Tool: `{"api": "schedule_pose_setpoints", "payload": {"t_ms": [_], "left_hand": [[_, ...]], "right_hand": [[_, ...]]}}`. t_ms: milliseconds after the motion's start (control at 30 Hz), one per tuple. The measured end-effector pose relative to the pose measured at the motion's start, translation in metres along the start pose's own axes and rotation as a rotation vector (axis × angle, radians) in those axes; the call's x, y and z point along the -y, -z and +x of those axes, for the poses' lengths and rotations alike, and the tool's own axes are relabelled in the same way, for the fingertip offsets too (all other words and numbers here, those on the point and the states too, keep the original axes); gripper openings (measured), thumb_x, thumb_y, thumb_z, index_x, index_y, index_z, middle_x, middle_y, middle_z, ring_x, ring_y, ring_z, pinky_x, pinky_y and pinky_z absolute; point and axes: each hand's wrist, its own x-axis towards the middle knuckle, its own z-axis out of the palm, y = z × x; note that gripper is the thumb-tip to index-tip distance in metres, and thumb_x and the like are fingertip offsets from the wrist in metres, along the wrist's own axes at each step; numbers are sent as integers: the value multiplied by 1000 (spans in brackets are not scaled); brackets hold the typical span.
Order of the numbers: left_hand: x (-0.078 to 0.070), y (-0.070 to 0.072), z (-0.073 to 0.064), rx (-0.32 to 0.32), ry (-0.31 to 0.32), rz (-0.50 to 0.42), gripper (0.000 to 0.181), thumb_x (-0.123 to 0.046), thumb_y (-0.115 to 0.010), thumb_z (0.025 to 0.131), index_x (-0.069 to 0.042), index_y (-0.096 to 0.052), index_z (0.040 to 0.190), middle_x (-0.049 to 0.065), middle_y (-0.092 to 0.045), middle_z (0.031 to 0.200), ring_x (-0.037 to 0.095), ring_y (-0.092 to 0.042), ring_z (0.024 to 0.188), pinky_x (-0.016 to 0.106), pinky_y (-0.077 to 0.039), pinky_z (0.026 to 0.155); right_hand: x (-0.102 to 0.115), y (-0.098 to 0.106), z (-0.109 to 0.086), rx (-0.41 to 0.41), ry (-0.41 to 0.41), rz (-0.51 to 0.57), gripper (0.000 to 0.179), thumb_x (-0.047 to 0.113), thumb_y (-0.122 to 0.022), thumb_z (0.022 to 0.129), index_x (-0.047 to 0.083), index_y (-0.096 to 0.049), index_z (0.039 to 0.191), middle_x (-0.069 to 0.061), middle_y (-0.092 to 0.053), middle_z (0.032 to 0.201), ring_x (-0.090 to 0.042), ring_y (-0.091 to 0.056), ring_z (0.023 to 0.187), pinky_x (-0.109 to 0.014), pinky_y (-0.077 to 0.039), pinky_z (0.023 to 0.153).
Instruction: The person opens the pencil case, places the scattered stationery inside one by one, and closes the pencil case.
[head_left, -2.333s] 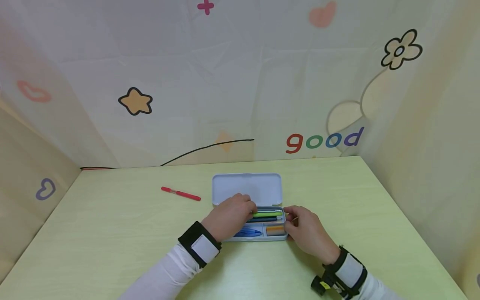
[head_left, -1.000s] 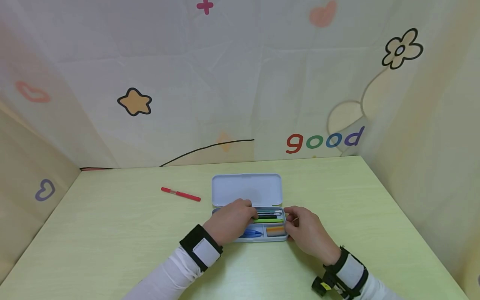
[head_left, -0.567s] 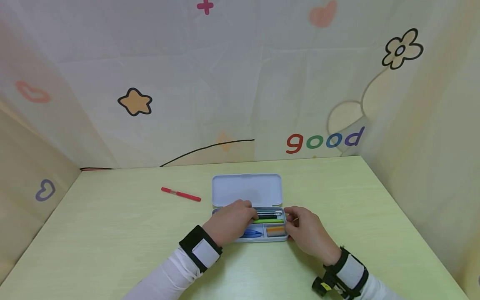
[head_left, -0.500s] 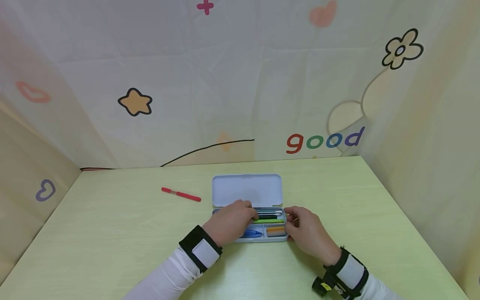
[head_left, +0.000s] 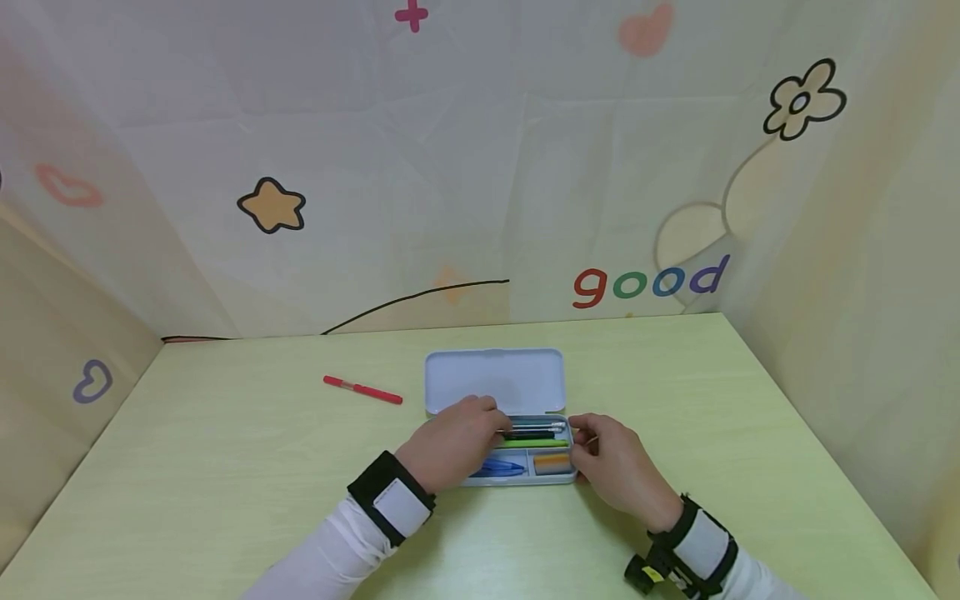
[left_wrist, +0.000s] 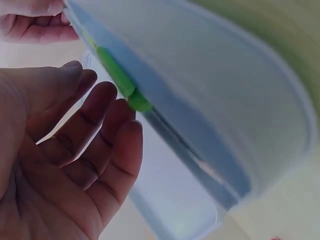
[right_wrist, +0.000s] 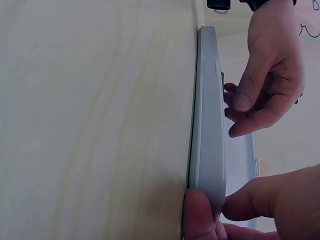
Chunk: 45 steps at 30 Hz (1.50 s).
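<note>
A pale blue pencil case point(head_left: 483, 481) lies with its lid point(head_left: 495, 371) raised at the back. Over its left half hovers my left hand point(head_left: 453, 442), fingers loosely bent and thumb apart, nothing between them in the left wrist view. Near those fingertips is a green pen point(head_left: 536, 444), lying in the long compartment beside dark and silvery pens point(head_left: 536, 427). My right hand point(head_left: 618, 458) pinches the case's right end, thumb and fingers on its wall point(right_wrist: 209, 110) in the right wrist view. The front compartments hold a blue item point(head_left: 501, 468) and an orange-and-grey eraser-like block point(head_left: 552, 462).
A red pen point(head_left: 363, 389) lies on the table point(head_left: 247, 467), left of the case. A printed cloth point(head_left: 480, 167) rises behind the table's back edge, with more cloth on both sides.
The green pen has shifted from the back of the long compartment to its front side. My left hand has since lifted slightly away, left. My right hand stays on the case's end.
</note>
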Motion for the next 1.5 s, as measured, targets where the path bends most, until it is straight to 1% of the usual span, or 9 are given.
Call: {"api": "schedule_pose_setpoints", "payload": {"t_ms": [100, 300, 467, 667, 767, 1000, 1167, 1333, 1500], "left_hand": [[2, 5, -3, -28, -10, 13, 19, -17, -75, 102, -9, -79, 119, 1, -71, 104, 15, -59, 90, 26, -56, 86], [7, 13, -9, -74, -10, 41, 26, -18, -77, 100, -9, -76, 125, 3, -72, 111, 18, -61, 95, 30, -57, 90], [14, 18, -17, -123, -10, 37, 30, -17, -79, 98, -8, -75, 127, 5, -71, 113, 20, -62, 97, 31, -57, 90], [22, 27, -26, -169, 22, 21, 36, -14, -82, 96, -7, -73, 129, 6, -69, 117, 22, -62, 103, 32, -58, 92], [28, 31, -31, -190, 34, 22, 37, -13, -81, 96, -8, -72, 131, 6, -68, 118, 22, -63, 106, 32, -58, 94], [41, 40, -42, -259, 32, 17, 38, -9, -81, 95, -8, -71, 131, 7, -68, 120, 24, -62, 107, 34, -59, 93], [51, 43, -49, -283, 61, 37, 40, -8, -82, 94, -7, -71, 132, 7, -67, 121, 25, -62, 108, 35, -58, 94], [59, 45, -55, -297, 72, 40, 40, -12, -83, 94, -4, -70, 131, 8, -67, 121, 26, -62, 109, 37, -58, 94], [69, 49, -61, -317, 84, 50, 41, -11, -83, 94, -3, -69, 131, 8, -66, 122, 28, -62, 109, 37, -58, 91]], "right_hand": [[0, 0, 0, -2, -2, -2, 40, -5, -60, 98, -10, -60, 137, -12, -60, 103, -21, -60, 84, -28, -60, 63], [0, 0, 0, 2, 2, -7, 40, -4, -61, 99, -10, -59, 138, -11, -60, 103, -21, -59, 85, -28, -59, 64], [0, 0, 1, 5, 4, -5, 40, -3, -62, 99, -10, -59, 138, -11, -60, 104, -21, -59, 86, -28, -59, 64], [-1, 0, 1, 4, 4, -1, 40, -3, -61, 99, -10, -59, 138, -11, -60, 105, -21, -59, 87, -28, -59, 63], [-1, 0, 1, 5, 3, -1, 40, -3, -61, 99, -10, -59, 138, -11, -60, 105, -21, -59, 87, -28, -59, 63], [0, 0, 1, 4, 5, -8, 40, -3, -61, 99, -10, -59, 138, -11, -60, 105, -21, -59, 88, -28, -59, 63], [-1, 0, 1, 4, 5, -6, 40, -3, -61, 98, -10, -59, 138, -11, -61, 105, -21, -59, 87, -28, -59, 63], [-1, 0, 1, 0, 5, -19, 40, -3, -61, 99, -10, -60, 138, -11, -61, 105, -21, -59, 87, -28, -59, 64], [-1, -1, 2, 0, 8, -23, 40, -3, -61, 99, -10, -59, 138, -11, -61, 106, -21, -59, 88, -28, -59, 64]]}}
